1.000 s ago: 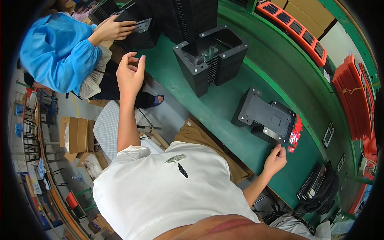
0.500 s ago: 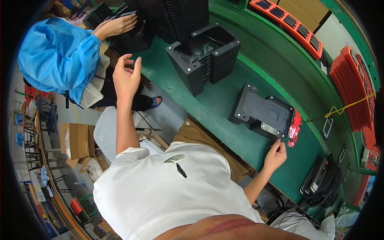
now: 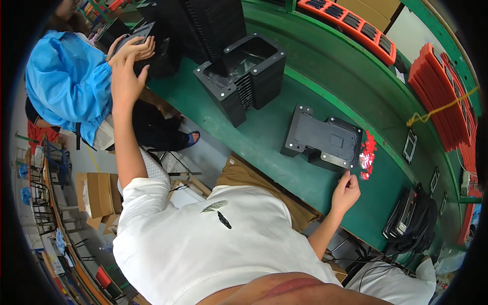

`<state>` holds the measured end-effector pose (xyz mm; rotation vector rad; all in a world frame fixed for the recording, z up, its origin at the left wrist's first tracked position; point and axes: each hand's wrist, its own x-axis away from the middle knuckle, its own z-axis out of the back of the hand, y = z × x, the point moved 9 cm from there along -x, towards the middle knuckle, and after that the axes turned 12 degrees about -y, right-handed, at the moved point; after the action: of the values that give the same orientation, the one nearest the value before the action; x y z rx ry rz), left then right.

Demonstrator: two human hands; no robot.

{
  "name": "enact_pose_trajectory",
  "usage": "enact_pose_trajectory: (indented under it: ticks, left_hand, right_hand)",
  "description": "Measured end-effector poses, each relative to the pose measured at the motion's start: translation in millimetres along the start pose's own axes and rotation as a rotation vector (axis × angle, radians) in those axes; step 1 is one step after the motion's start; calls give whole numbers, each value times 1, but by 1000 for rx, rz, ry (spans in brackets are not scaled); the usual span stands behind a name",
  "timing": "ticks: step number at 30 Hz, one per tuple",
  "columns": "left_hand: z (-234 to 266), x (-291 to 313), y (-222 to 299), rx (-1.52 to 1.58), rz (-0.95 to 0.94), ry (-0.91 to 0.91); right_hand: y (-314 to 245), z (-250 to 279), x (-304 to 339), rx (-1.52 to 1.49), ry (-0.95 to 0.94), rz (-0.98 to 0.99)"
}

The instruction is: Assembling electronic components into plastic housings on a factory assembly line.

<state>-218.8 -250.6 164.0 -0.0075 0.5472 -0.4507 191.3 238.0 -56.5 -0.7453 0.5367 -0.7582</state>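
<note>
My left hand [image 3: 127, 81] is raised at the far left, thumb spread and fingers stretched up. In the picture its fingertips overlap a co-worker's hands [image 3: 138, 50]; whether they touch I cannot tell. My right hand [image 3: 346, 192] has its thumb and fingers pinched together beside the near right corner of a short black plastic housing stack [image 3: 317, 133] on the green bench. Anything between those fingertips is too small to make out. Small red pieces [image 3: 368, 155] lie in a pile just right of that stack. A taller stack of black housings [image 3: 268, 84] stands further left.
The green bench [image 3: 264, 147] runs diagonally with a raised green back wall. Further left stand tall black stacks [image 3: 216, 30] beside the co-worker in a blue sleeve [image 3: 71, 81]. Orange-red trays [image 3: 432, 81] lean at the right, above a black bag [image 3: 419, 221]. Cardboard boxes [image 3: 99, 193] sit on the floor.
My left hand has swung left and up toward the co-worker's hands. My right hand stays pinched near the short stack. The whole view has shifted slightly.
</note>
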Motion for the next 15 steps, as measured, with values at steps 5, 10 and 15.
enact_pose_trajectory:
  ticks: [5,10,15]
  left_hand:
    - [36,-27,8,-107,-58,59]
    - [49,-37,7,-169,-65,34]
    - [57,-37,14,-188,-90,55]
  right_hand:
    - [-2,2,1,-36,8,-10]
    - [1,2,1,-22,0,-6]
    - [0,1,1,-25,-1,-11]
